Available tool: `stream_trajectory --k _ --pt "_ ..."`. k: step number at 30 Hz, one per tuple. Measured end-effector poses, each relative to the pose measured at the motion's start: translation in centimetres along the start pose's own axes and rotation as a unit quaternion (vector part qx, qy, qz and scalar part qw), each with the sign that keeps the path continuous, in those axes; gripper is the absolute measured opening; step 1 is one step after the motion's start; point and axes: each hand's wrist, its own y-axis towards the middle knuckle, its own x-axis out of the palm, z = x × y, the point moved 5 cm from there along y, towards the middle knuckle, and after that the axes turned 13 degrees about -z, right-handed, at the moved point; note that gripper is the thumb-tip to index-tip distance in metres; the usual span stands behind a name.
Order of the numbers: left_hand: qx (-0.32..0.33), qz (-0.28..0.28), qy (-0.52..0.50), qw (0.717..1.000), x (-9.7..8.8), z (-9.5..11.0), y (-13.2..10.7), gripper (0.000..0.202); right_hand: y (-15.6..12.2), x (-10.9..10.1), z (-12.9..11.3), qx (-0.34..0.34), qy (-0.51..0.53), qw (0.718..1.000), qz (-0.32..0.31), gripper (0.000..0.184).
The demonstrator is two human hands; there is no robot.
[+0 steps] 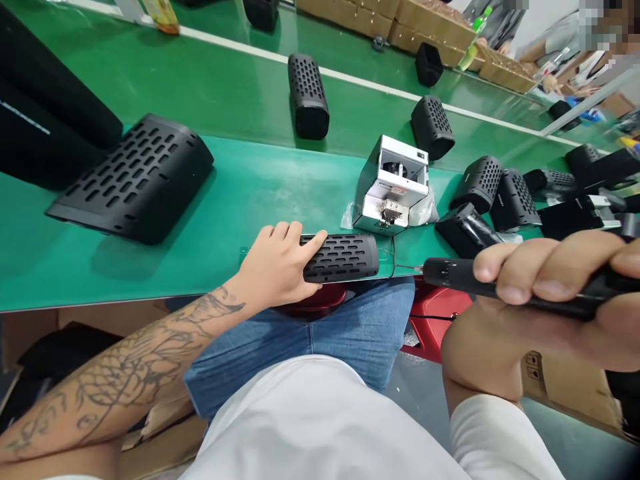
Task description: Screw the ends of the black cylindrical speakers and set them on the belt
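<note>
Left arm (145, 367): bare, dark line tattoos along the forearm, entering from the lower-left edge and rising diagonally toward frame centre. Left wrist (243, 292): near straight. Left hand (280, 267): bare, at mid-frame, back upward, fingers bent in a clasp, one digit extended rightward. Right arm (480, 357): bent, lower right. Right hand (560, 267): bare, at the right edge, fingers curled tightly in a full grip, partly cropped.

Cardboard boxes (345, 18) and a green-topped bottle (469, 58) stand beyond the worktop (250, 180)'s far edge, a red stool (440, 308) below its near edge.
</note>
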Motion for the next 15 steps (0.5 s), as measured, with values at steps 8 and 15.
stream_trajectory --k 8,15 --pt "-0.027 0.010 -0.021 0.999 0.3 0.2 -0.2 0.098 -1.2 8.1 3.1 -0.011 0.080 0.988 -0.129 0.014" --pt "-0.017 0.038 -0.034 0.999 0.8 0.0 -0.2 0.099 -1.4 9.1 5.4 0.007 0.077 0.984 -0.161 0.015"
